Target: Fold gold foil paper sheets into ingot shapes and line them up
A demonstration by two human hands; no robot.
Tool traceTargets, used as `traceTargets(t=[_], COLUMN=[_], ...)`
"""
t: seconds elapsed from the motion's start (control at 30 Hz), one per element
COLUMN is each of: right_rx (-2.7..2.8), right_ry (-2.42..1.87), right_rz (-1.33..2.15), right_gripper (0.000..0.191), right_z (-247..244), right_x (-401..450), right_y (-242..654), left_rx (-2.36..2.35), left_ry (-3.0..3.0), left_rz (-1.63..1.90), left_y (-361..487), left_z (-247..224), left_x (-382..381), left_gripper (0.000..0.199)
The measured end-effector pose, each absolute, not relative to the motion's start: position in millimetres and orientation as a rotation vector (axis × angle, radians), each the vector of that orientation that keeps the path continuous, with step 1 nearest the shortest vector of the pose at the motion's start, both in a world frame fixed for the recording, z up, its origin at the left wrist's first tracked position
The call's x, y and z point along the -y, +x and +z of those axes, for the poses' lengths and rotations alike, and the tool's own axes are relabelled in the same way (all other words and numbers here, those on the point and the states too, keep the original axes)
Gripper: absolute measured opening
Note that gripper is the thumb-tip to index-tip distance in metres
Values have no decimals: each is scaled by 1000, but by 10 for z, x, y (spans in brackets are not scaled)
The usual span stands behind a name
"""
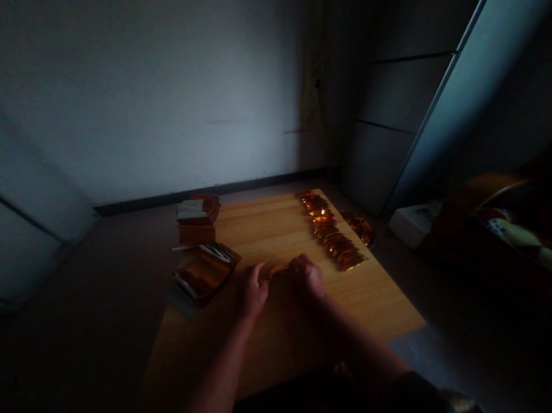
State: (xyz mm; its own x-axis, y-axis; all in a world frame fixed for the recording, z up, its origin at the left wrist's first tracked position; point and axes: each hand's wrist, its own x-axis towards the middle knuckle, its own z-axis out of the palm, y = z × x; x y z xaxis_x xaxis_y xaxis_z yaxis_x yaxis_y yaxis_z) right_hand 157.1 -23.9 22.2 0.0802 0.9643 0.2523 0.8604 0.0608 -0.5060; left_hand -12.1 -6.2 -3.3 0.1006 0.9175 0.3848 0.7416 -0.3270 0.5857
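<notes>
My left hand (253,290) and my right hand (309,278) are above the near middle of the wooden table (263,224). Between them is a small piece of gold-brown foil paper (279,271), its ends in the closed fingers of both hands. Its exact folds are too dark to make out. Left of my left hand lies an open stack of gold-brown foil paper (207,274) with white edges showing. Beyond my right hand, a row of shiny folded foil pieces (328,227) runs along the table's right side.
More foil paper (196,232) and a white-and-brown bundle (198,208) lie at the far left corner. Past the right edge, lower down, is a heap of shiny foil pieces (358,228). A white box (412,225) stands farther right. A pale wall (187,111) rises behind the table.
</notes>
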Motion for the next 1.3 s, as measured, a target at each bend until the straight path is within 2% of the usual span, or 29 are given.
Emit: traceTargets(t=[0.2,0.5,1.0,1.3], right_rx=[1805,1758,1732,1726], right_ry=[-1625,-1709,-1793,-1946], right_rz=[129,-110,-129,-151], right_gripper=[18,26,24,18], right_z=[321,228,186,111], right_x=[594,1202,919,896], right_y=[2097,3480,3443,3403], left_rx=[-1622,-1582,-1600,-1603], left_ry=[2075,2167,2206,2216], left_rz=[1031,1042,958,985], left_y=[-151,-181,-189,-186], left_z=[-52,-161,-53,-94], left_x=[48,-28,32,24], left_gripper=[41,38,36,36])
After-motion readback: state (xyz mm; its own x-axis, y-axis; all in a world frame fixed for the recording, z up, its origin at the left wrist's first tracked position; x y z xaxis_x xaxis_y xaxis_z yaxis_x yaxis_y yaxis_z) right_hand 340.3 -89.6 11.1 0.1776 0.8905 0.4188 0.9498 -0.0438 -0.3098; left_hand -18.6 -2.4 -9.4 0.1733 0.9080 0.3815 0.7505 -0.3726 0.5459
